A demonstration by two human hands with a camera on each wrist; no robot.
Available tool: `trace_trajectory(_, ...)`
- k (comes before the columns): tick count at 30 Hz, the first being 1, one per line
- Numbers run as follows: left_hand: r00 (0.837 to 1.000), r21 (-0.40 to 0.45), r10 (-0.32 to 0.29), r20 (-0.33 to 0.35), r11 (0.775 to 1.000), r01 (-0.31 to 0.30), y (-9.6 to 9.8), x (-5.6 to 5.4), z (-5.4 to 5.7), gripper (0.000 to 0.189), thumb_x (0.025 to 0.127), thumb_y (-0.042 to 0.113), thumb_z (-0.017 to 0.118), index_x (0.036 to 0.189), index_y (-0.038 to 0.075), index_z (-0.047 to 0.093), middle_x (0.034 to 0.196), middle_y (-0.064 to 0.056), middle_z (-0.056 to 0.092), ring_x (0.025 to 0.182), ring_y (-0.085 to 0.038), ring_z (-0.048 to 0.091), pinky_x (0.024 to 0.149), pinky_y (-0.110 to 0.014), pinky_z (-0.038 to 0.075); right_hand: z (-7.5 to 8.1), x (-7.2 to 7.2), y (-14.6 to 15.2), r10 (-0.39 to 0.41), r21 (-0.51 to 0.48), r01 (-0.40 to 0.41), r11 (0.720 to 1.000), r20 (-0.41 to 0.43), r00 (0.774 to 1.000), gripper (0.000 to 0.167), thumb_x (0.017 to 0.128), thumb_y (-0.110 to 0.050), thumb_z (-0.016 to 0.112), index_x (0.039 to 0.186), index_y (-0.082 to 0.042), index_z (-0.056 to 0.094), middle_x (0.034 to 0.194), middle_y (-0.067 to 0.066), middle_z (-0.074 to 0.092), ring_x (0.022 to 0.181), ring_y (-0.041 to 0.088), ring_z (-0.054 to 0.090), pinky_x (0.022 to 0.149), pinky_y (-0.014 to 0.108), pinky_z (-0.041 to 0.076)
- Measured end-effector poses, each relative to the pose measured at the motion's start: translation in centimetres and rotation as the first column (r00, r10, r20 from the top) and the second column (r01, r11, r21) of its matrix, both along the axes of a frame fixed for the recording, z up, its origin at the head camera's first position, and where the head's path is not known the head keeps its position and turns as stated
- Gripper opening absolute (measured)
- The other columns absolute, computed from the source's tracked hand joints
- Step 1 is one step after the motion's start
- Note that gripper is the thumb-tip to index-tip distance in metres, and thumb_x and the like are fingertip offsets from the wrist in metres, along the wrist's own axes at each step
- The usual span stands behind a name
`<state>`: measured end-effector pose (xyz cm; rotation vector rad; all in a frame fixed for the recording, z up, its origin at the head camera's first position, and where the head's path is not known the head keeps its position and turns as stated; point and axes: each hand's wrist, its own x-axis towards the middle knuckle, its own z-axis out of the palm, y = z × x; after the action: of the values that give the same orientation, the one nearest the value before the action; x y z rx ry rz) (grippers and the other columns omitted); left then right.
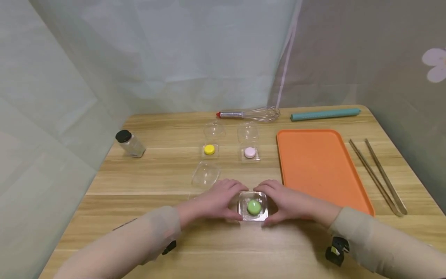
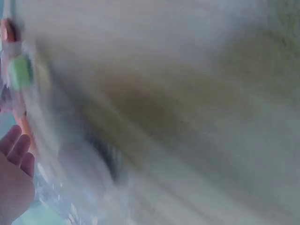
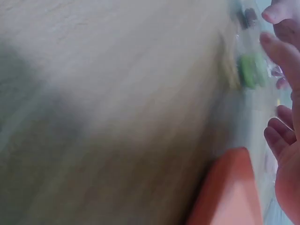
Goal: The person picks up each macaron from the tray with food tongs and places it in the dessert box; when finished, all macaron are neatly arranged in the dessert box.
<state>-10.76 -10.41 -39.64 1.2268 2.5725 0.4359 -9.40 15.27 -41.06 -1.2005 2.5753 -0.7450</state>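
A small clear plastic box (image 1: 242,197) with a green macaron (image 1: 254,207) inside sits on the table, between both hands. My left hand (image 1: 221,199) curves loosely beside its left side, fingertips near the far corner and thumb near the front one. On the opposite side my right hand (image 1: 287,201) mirrors this. Both wrist views are blurred; the right hand's fingers (image 3: 279,133) look relaxed there, with a gap to the green macaron. Whether any fingertip touches the box is hard to tell. Left of it, another box's raised lid (image 1: 205,174) shows; my left arm hides most of its base.
Behind are open boxes with a yellow macaron (image 1: 209,149) and a pink macaron (image 1: 249,152). An orange tray (image 1: 313,166) and metal tongs (image 1: 379,174) lie right. A whisk (image 1: 251,114) and teal rod (image 1: 325,114) lie along the back; a black-lidded jar (image 1: 130,143) stands left.
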Motion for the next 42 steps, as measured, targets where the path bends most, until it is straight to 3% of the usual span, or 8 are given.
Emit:
trace_trajectory(6, 0.996, 0.039, 0.084, -0.04, 0.996, -0.082, -3.3, -1.4, 0.9, 0.08, 0.073, 0.051, 0.074, 0.135, 0.01, 0.044, 0.133, -0.009, 0.048, 0.124, -0.028, 0.042, 0.105, -0.049, 0.028, 1.9, -1.3, -0.3, -0.06, -0.037, 0.062, 0.997, 0.057, 0.997, 0.084, 0.073, -0.04, 0.078, 0.137, -0.001, 0.039, 0.133, 0.016, 0.045, 0.12, 0.029, 0.045, 0.099, 0.045, 0.04)
trace_trajectory(10, 0.987, 0.086, 0.129, -0.092, 0.989, -0.122, -6.1, -2.7, 1.4, 0.076, 0.074, 0.047, 0.075, 0.133, 0.008, 0.046, 0.131, -0.011, 0.05, 0.123, -0.03, 0.042, 0.103, -0.051, 0.028, 2.4, -2.7, -1.0, -0.091, -0.071, 0.098, 0.993, 0.086, 0.992, 0.081, 0.076, -0.036, 0.077, 0.137, 0.0, 0.038, 0.13, 0.017, 0.049, 0.114, 0.03, 0.05, 0.094, 0.043, 0.043)
trace_trajectory(12, 0.982, 0.107, 0.166, -0.088, 0.982, -0.156, -7.4, -3.2, 1.6, 0.077, 0.073, 0.045, 0.076, 0.133, 0.007, 0.046, 0.131, -0.012, 0.05, 0.123, -0.031, 0.041, 0.103, -0.052, 0.029, 2.5, -3.5, -1.8, -0.104, -0.079, 0.112, 0.991, 0.099, 0.99, 0.083, 0.076, -0.035, 0.077, 0.14, 0.0, 0.036, 0.129, 0.016, 0.05, 0.113, 0.029, 0.051, 0.093, 0.043, 0.044)
trace_trajectory(20, 0.955, 0.076, 0.293, -0.053, 0.955, -0.288, -11.2, -5.4, 1.4, 0.085, 0.071, 0.041, 0.08, 0.137, 0.003, 0.041, 0.134, -0.019, 0.047, 0.125, -0.038, 0.037, 0.105, -0.053, 0.025, 2.6, -5.6, -5.9, -0.147, 0.04, 0.143, 0.989, 0.116, 0.982, 0.089, 0.077, -0.041, 0.074, 0.143, 0.0, 0.031, 0.131, 0.017, 0.05, 0.115, 0.029, 0.052, 0.095, 0.041, 0.043)
trace_trajectory(24, 0.948, 0.044, 0.317, -0.03, 0.948, -0.316, -12.0, -6.3, 1.0, 0.087, 0.071, 0.04, 0.079, 0.139, 0.004, 0.039, 0.136, -0.02, 0.045, 0.126, -0.039, 0.037, 0.105, -0.055, 0.024, 2.5, -6.4, -8.0, -0.162, 0.075, 0.152, 0.986, 0.154, 0.975, 0.09, 0.077, -0.042, 0.073, 0.143, 0.001, 0.029, 0.133, 0.019, 0.046, 0.118, 0.03, 0.049, 0.099, 0.041, 0.04)
trace_trajectory(31, 0.957, 0.013, 0.288, 0.017, 0.957, -0.288, -12.0, -7.7, 0.3, 0.091, 0.068, 0.04, 0.081, 0.141, 0.006, 0.039, 0.139, -0.019, 0.043, 0.127, -0.038, 0.038, 0.105, -0.055, 0.025, 2.3, -7.9, -10.7, -0.189, 0.128, 0.169, 0.977, 0.166, 0.968, 0.094, 0.076, -0.046, 0.074, 0.145, -0.002, 0.027, 0.141, 0.019, 0.039, 0.126, 0.031, 0.041, 0.102, 0.043, 0.035)
trace_trajectory(37, 0.963, -0.003, 0.263, 0.051, 0.965, -0.263, -11.6, -8.1, 0.2, 0.093, 0.065, 0.039, 0.083, 0.141, 0.007, 0.04, 0.14, -0.018, 0.042, 0.128, -0.038, 0.038, 0.105, -0.055, 0.025, 2.0, -8.5, -12.1, -0.156, 0.196, 0.113, 0.974, 0.219, 0.963, 0.102, 0.076, -0.048, 0.072, 0.147, 0.0, 0.019, 0.146, 0.025, 0.029, 0.131, 0.035, 0.034, 0.107, 0.044, 0.029)
trace_trajectory(42, 0.964, 0.003, 0.256, 0.073, 0.966, -0.257, -11.1, -8.1, -0.1, 0.095, 0.065, 0.036, 0.084, 0.142, 0.006, 0.038, 0.142, -0.018, 0.04, 0.129, -0.038, 0.036, 0.106, -0.054, 0.025, 1.7, -8.7, -12.6, -0.176, 0.221, 0.122, 0.968, 0.241, 0.954, 0.102, 0.076, -0.047, 0.073, 0.147, 0.001, 0.017, 0.145, 0.024, 0.03, 0.132, 0.034, 0.033, 0.108, 0.043, 0.027)
